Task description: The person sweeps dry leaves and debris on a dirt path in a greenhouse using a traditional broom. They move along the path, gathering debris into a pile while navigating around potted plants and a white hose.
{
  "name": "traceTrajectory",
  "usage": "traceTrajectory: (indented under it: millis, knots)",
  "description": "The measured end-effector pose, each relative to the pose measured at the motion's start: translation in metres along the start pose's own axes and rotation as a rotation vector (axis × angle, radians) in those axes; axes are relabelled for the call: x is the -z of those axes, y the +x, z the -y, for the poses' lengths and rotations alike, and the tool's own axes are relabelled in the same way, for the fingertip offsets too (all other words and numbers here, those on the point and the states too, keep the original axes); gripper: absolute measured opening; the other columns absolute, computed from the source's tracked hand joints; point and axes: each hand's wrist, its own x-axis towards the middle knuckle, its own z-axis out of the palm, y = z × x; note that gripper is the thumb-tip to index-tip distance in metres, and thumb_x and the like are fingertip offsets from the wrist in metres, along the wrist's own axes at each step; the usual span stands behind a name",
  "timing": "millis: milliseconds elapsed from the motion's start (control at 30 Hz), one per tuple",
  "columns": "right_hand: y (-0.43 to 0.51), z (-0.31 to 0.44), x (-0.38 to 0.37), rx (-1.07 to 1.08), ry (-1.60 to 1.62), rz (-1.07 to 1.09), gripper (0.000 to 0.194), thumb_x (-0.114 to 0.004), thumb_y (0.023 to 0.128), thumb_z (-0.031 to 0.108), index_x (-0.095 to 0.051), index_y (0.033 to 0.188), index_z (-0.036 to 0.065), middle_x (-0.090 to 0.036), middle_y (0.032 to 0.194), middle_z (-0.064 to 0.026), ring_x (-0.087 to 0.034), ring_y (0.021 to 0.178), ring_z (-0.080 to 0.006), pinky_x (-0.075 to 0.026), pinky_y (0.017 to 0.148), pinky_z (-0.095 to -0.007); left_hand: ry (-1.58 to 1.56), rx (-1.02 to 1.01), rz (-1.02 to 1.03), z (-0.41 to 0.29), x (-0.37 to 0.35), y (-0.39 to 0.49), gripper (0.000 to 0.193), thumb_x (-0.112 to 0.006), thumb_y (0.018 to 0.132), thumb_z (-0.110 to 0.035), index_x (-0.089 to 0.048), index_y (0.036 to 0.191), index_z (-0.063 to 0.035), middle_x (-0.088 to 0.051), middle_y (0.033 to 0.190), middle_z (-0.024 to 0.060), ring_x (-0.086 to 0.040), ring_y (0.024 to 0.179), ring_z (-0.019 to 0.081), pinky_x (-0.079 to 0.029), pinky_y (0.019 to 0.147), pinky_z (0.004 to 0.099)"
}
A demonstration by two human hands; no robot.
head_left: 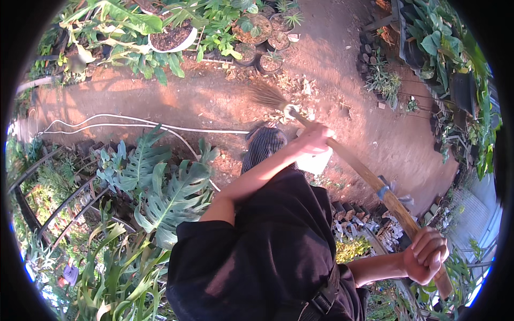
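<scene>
A broom with a long wooden handle runs diagonally across the view, its bristles low over the dirt floor beside dry leaves. My left hand grips the handle's lower part, close to the bristle head. Near the top end of the handle, my right hand is closed around the wood. A blue tie is wrapped about the handle between the two hands. Something white and flat shows just below my left hand; what it is, I cannot tell.
A white hose lies along the dirt path at left. Potted plants border the path ahead, with a white pot among them. Large split-leaf plants stand at lower left. Raised plant benches line the right.
</scene>
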Motion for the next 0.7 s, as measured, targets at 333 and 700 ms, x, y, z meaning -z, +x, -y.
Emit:
traceTrajectory:
  millis: [333, 700]
  knots:
    - [-0.050, -0.157, -0.055, -0.293, 0.142, -0.178, 0.036, -0.043, 0.090, 0.017, -0.030, 0.057, 0.014, -0.029, 0.050, 0.0033, -0.030, 0.047, -0.0126, -0.030, 0.048, -0.0286, 0.278, 0.265, 0.102, 0.134, 0.109, -0.058, 0.009, -0.056, 0.072, -0.007, -0.056, 0.064, -0.0045, -0.054, 0.055, 0.0040, -0.047, 0.045, 0.0107, -0.035, 0.041, 0.0278]
    - [-0.087, -0.140, -0.037, -0.529, -0.452, -0.451, 0.035, -0.047, 0.091, 0.015, -0.037, 0.058, 0.013, -0.040, 0.052, 0.0048, -0.036, 0.049, -0.0066, -0.034, 0.049, -0.0237, -1.075, -0.124, 0.243, 0.179, -0.006, -0.023, 0.027, -0.047, 0.093, -0.027, -0.047, 0.073, -0.0079, -0.037, 0.055, -0.0057, -0.032, 0.042, 0.0062, -0.023, 0.037, 0.0252]
